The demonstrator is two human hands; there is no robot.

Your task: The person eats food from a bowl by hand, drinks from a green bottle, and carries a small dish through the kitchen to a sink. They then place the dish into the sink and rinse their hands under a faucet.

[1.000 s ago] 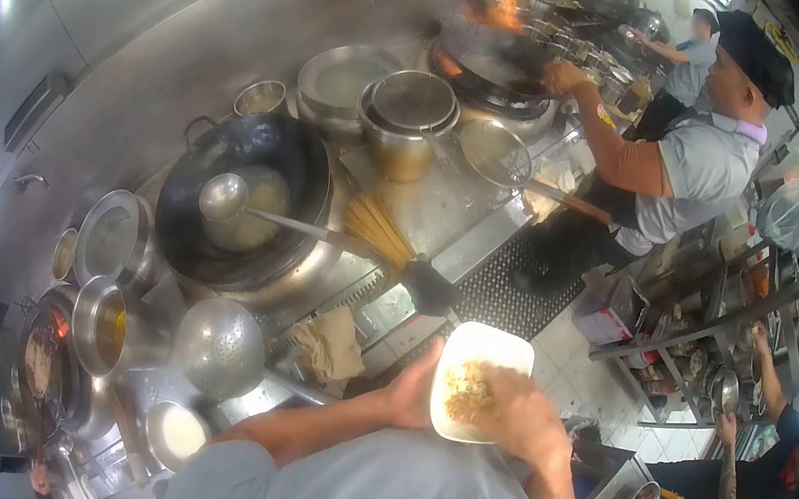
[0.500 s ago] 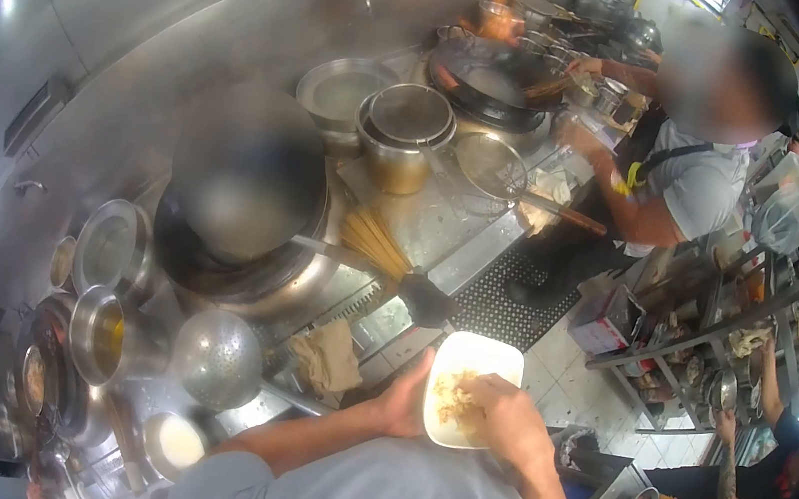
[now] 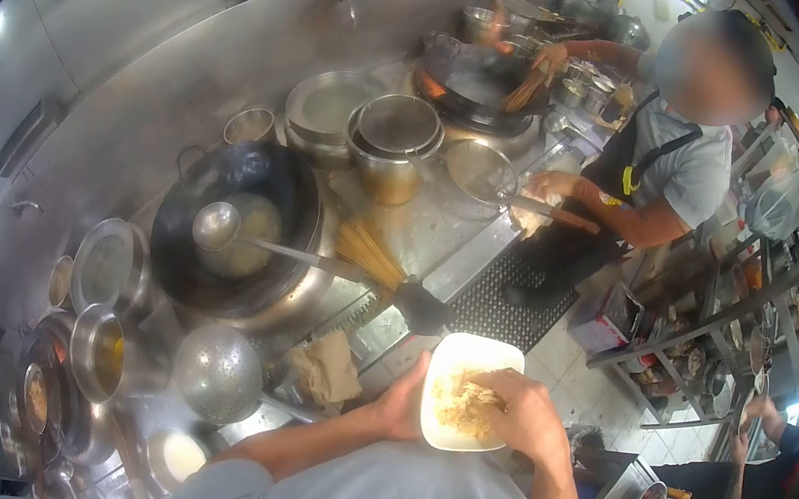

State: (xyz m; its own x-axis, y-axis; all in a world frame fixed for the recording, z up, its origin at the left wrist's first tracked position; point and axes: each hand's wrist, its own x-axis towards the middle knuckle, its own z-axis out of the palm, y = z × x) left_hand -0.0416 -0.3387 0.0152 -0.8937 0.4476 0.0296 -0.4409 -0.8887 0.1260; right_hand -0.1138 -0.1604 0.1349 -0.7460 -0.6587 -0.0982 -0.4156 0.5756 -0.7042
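Observation:
My left hand (image 3: 403, 397) grips the left side of a white square bowl (image 3: 444, 356), held in front of my body. Inside the bowl lies crumbly, light-brown food (image 3: 467, 412). The fingers of my right hand (image 3: 522, 409) reach into it and are closed around some of that food; the fingertips are partly hidden. Beyond the bowl, a black wok (image 3: 171, 220) with cloudy liquid sits on the stove, and a ladle (image 3: 217, 226) rests in it with its handle toward me. A bamboo brush (image 3: 371, 251) lies beside the wok.
A perforated metal bowl (image 3: 218, 374) and a folded cloth (image 3: 325, 369) are at the counter's near edge. Pots (image 3: 389, 173) and a wire strainer (image 3: 480, 172) stand farther back. A co-worker (image 3: 678, 165) brushes another wok at the right. A second person (image 3: 765, 464) is at far right.
The steam over the near wok has thinned, showing the ladle and liquid. My right hand has shifted slightly within the bowl. The co-worker's hand with the brush has moved into the far wok.

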